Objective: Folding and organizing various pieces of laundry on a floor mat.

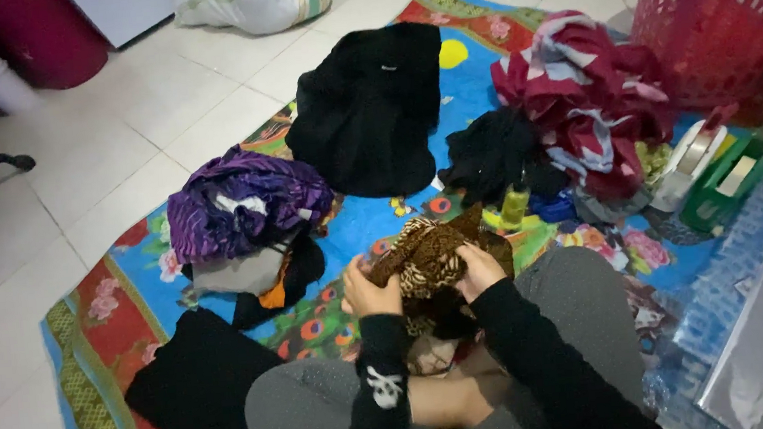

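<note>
Together, the left hand (370,291) and right hand (478,269) are closing their grips on a bunched leopard-print cloth (427,256), its long axis running between them, just above the lap.

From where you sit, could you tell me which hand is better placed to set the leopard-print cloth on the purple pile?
Probably the left hand: it grips the leopard-print cloth on the side nearer the purple pile. The right hand would have to cross over.

Head camera, steep downward look, close above lap.
</note>
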